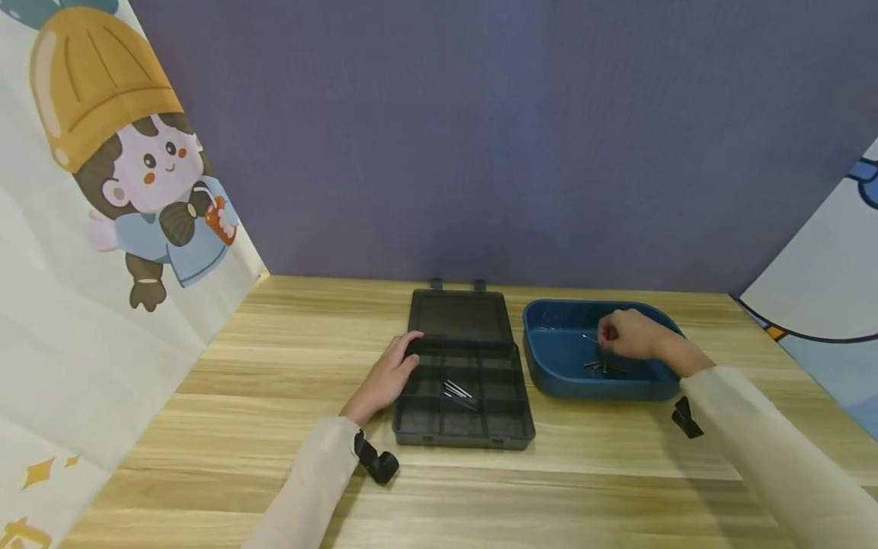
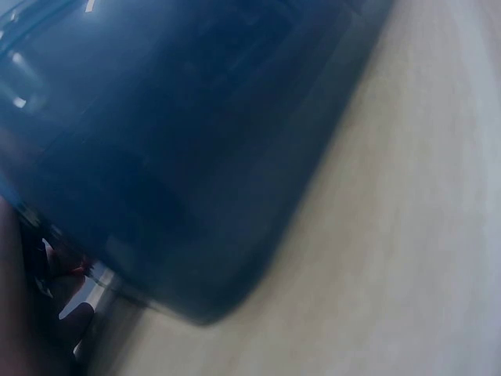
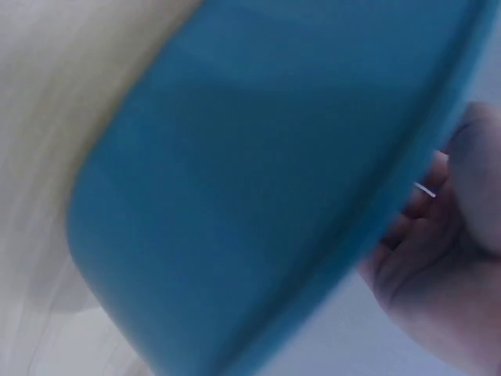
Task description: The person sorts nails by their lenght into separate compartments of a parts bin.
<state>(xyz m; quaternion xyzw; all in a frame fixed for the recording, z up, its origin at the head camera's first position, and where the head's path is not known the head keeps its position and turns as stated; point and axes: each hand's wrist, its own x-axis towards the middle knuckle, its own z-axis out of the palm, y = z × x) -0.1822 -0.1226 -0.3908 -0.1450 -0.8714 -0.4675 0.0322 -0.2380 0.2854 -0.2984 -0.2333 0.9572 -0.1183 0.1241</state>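
While right hand (image 1: 632, 334) pinches slim silvery metal pin (image 3: 425, 189) | left hand (image 1: 386, 375) rests relaxed | too weak pinch may drop it

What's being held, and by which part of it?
The right hand pinches a thin silver metal rod, apparently near one covered end; the other pokes out. The left hand rests on the left edge of the dark grey rectangular plastic box.

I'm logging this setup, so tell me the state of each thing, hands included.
Compartment box: lid open, laid back
Metal pins: lying in a middle-column compartment
Blue tray: uncovered, loose metal pieces inside
Left hand: resting on the box's left side
Right hand: over the tray, pinching a thin metal piece
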